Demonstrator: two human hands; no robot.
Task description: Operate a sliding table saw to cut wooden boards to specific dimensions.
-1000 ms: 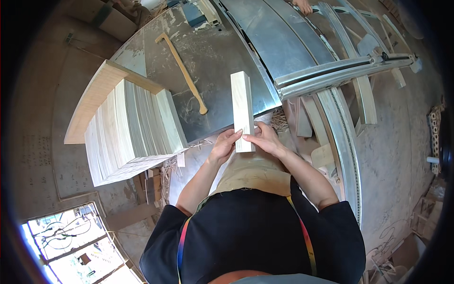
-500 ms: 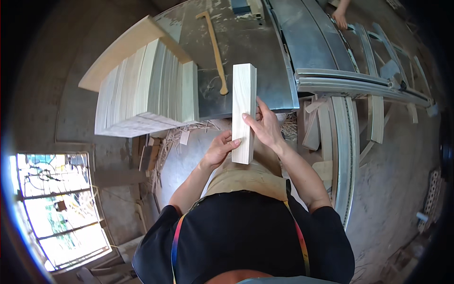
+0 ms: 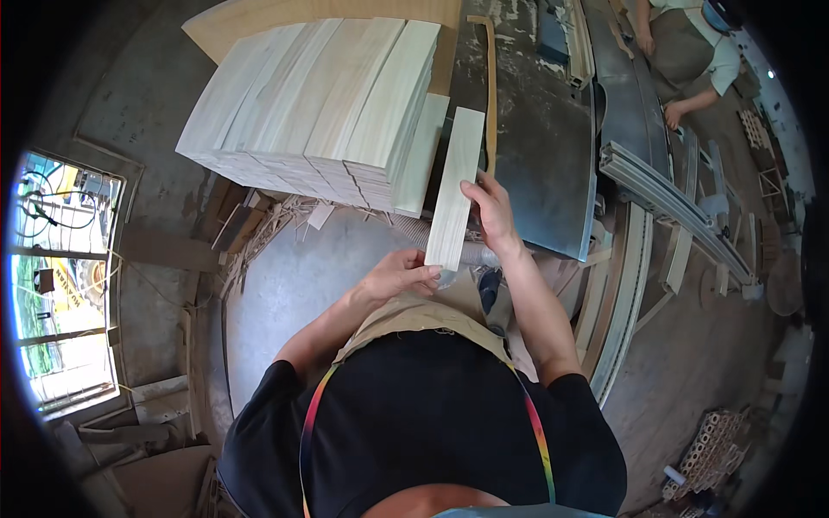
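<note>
A pale wooden board (image 3: pixel 456 186) is held lengthwise between my hands, in front of my waist. My left hand (image 3: pixel 402 274) pinches its near end, thumb on top. Along the right edge, my right hand (image 3: pixel 492 210) grips it with the thumb on the face and the fingers behind. Just left of the board rises a big stack of similar pale boards (image 3: pixel 324 91), with a lower single column of boards (image 3: pixel 422 155) at its right side. The stack rests on a dark metal machine table (image 3: pixel 544 173).
A thin wooden stick (image 3: pixel 492 95) lies on the table, partly hidden by the held board. A metal rail (image 3: pixel 673 207) juts out at right. Beyond it stands another person (image 3: pixel 691 52), hands at the machine. Wood scraps (image 3: pixel 250 246) lie below the stack; a window (image 3: pixel 69 285) is at left.
My view has swung, so the stack now sits nearer and the co-worker shows more fully. The held board has tipped, showing mostly its broad face; both hands still hold it.
</note>
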